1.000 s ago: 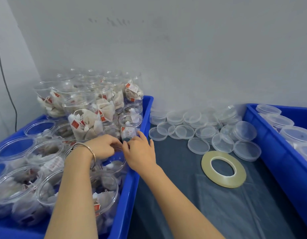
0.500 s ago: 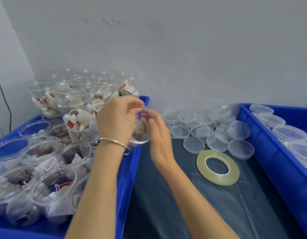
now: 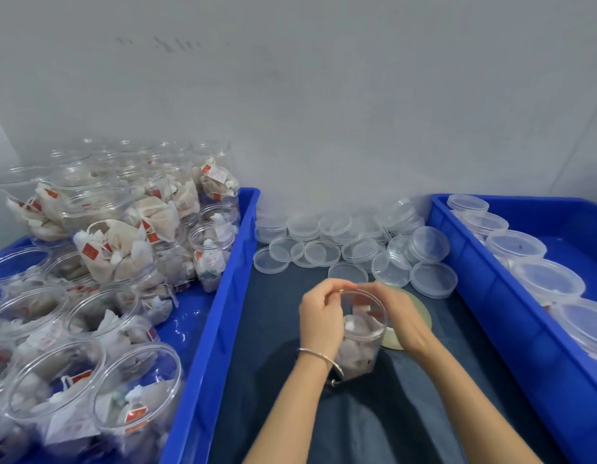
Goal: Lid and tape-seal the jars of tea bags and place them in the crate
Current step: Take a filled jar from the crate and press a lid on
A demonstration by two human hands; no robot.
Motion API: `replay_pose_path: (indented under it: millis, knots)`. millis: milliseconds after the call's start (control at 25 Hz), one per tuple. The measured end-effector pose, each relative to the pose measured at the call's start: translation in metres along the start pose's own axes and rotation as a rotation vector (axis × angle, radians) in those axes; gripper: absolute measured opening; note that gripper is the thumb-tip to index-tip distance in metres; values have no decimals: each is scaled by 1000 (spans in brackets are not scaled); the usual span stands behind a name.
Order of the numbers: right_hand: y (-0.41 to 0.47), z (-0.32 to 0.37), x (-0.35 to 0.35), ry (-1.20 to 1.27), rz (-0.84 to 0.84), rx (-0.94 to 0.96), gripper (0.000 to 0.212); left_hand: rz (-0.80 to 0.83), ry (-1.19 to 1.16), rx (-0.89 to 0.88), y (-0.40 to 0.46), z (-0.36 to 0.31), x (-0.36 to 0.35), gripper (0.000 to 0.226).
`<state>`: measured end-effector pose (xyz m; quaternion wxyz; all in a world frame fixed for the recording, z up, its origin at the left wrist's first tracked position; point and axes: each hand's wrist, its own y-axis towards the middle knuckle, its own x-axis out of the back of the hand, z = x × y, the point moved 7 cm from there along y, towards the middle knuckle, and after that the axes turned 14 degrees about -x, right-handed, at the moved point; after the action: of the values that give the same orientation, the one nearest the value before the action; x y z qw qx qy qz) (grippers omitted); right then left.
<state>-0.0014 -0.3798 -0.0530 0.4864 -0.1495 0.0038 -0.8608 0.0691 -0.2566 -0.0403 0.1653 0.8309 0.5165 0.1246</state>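
Observation:
A clear jar of tea bags (image 3: pixel 359 343) stands upright and unlidded on the dark table cover, between two blue crates. My left hand (image 3: pixel 320 316) grips its rim and left side; my right hand (image 3: pixel 399 316) holds the rim on the right. A roll of clear tape (image 3: pixel 421 313) lies flat behind my right hand, mostly hidden by it. Loose clear lids (image 3: pixel 347 246) are piled at the back of the table. The right crate (image 3: pixel 484 279) holds lidded jars (image 3: pixel 515 244) in a row.
The left crate (image 3: pixel 223 289) is packed with several open jars of tea bags (image 3: pixel 116 249), some stacked high at the back. A grey wall rises close behind everything. Dark table cover (image 3: pixel 374 423) lies between my forearms.
Both hands lifted one jar out of the left crate, carried it rightward and set it down on the table in front of the tape roll.

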Motion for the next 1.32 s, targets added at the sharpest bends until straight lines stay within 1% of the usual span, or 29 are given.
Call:
replay_pose_path:
  millis: [40, 80, 120, 160, 200, 240, 280, 320, 360, 400, 520, 600, 680, 760, 800, 840, 880, 920, 960, 1000, 1040, 1080, 1120, 1160, 1200, 1240, 1320]
  knots:
    - [4, -5, 12, -7, -41, -3, 36, -27, -33, -4, -5, 0, -3, 42]
    - [10, -11, 31, -54, -161, -13, 35, -39, -66, -14, -10, -1, -6, 40]
    - [16, -18, 53, -165, -320, -39, 36, -39, -108, -41, -19, -1, -9, 31]
    - [19, -28, 71, -327, -445, -102, 44, 6, -145, -66, -30, 3, -13, 22]
    - [22, -38, 84, -474, -506, -166, 53, 93, -157, -91, -43, 9, -21, 38]
    - [26, -47, 94, -565, -508, -217, 59, 185, -128, -113, -55, 17, -27, 69]
    - [30, -56, 99, -600, -475, -250, 63, 251, -76, -114, -64, 29, -33, 93]
    - [32, -62, 102, -615, -434, -271, 66, 273, -30, -94, -69, 38, -35, 107]
    - [34, -67, 104, -643, -398, -293, 70, 271, -27, -75, -71, 44, -37, 111]
    - [36, -71, 106, -691, -369, -326, 74, 262, -34, -60, -69, 48, -37, 108]
    - [37, -82, 112, -871, -319, -430, 81, 282, -42, -43, -59, 54, -38, 92]
    - [34, -85, 114, -935, -348, -459, 71, 297, -50, -43, -55, 57, -38, 88]
    - [27, -83, 116, -961, -442, -430, 52, 293, -54, -46, -53, 59, -38, 85]
    - [15, -74, 117, -986, -561, -368, 39, 272, -45, -58, -52, 60, -37, 85]
    - [9, -64, 118, -974, -635, -296, 35, 256, -36, -65, -52, 59, -36, 85]
    - [2, -49, 120, -911, -725, -200, 31, 246, -23, -70, -52, 59, -35, 86]
    - [-4, -33, 123, -780, -813, -104, 29, 237, -12, -77, -52, 58, -34, 86]
    - [-9, -18, 127, -582, -854, -38, 28, 230, -6, -85, -53, 58, -33, 87]
    - [-12, -8, 128, -325, -807, -10, 27, 227, -8, -91, -53, 57, -33, 89]
    - [-13, 0, 121, -78, -667, -19, 25, 227, -8, -92, -53, 55, -32, 91]
    - [-14, 7, 107, 111, -461, -39, 27, 226, -15, -98, -53, 53, -32, 94]
    - [-17, 12, 90, 219, -254, -74, 33, 226, -33, -103, -53, 52, -32, 98]
    - [-21, 14, 73, 247, -89, -120, 38, 224, -54, -107, -53, 52, -33, 103]
    - [-25, 16, 60, 221, 22, -152, 40, 217, -72, -108, -54, 52, -32, 109]
    - [-29, 16, 51, 148, 69, -164, 38, 207, -77, -111, -55, 52, -31, 113]
    - [-29, 16, 47, 37, 44, -167, 37, 203, -74, -125, -55, 52, -30, 116]
    - [-25, 20, 50, -250, -118, -141, 38, 204, -41, -155, -56, 45, -29, 118]
